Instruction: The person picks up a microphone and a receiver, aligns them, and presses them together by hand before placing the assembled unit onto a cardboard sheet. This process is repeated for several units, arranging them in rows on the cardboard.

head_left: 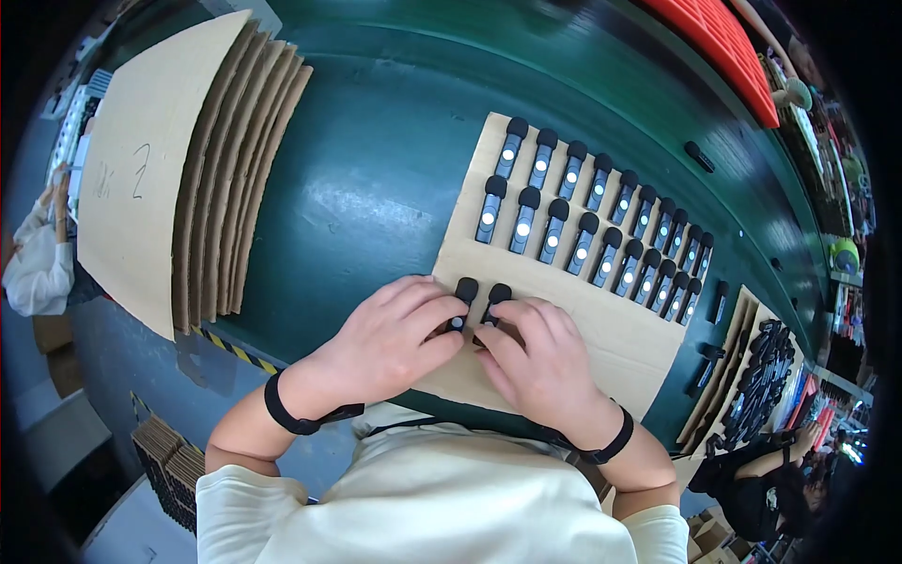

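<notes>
On the bench: we see a green bench (376,188) bearing a cardboard sheet (601,329).
Left grip: our left hand (390,338) closes its fingers on a small black device (462,299).
Right grip: our right hand (540,362) closes on a second black device (495,301), just beside the first.
Beyond both grips: two rows of devices (592,230) lie on the sheet.
Far left of grips: cardboard stack (188,169).

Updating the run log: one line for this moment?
left hand: on small black device | right hand: on second black device | brown cardboard sheet: two rows laid
</notes>
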{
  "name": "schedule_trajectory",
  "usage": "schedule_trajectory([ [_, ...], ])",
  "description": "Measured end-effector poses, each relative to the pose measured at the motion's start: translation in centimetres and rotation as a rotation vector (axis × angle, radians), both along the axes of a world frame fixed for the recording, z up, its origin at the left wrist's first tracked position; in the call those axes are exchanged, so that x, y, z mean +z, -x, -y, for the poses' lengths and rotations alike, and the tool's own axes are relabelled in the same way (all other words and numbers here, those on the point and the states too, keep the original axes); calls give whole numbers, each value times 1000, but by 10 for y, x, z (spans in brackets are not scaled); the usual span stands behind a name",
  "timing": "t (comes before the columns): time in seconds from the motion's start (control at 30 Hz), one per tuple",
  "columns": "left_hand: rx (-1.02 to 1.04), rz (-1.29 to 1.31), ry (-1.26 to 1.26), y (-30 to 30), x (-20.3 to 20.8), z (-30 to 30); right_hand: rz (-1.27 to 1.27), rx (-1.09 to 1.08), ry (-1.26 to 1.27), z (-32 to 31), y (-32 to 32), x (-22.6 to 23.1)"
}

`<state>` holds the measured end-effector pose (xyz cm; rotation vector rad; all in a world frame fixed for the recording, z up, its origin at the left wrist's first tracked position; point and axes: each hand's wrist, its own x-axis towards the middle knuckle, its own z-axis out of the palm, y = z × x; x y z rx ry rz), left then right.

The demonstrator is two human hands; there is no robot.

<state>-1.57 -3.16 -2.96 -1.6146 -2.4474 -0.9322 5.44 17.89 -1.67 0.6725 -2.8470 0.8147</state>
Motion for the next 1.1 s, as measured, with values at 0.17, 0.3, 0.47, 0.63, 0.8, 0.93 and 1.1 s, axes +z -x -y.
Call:
schedule_trajectory([
  [0.17, 54, 52, 39, 3, -1, -5, -16, -27, 19, -1, 2, -12],
  [0.3, 103, 69, 27, 9, -7, -10, -33, -91, 48, -1, 5, -21],
  [0.47, 139, 81, 27, 13, -6, -14, -57, -129, 65, -3, 7, -28],
  [0.63, 117, 94, 5, 13, -2, -19, -36, -121, 111, -5, 7, -19],
  [0.8, 132, 96, 46, 11, 2, -21, -7, -96, 173, -15, -2, 0],
  [0.93, 139, 86, 56, 8, 3, -24, 9, -115, 254, -42, -11, 23],
  [1.1, 180, 109, 60, 13, 24, -27, -25, -289, 199, -111, -23, 38],
])
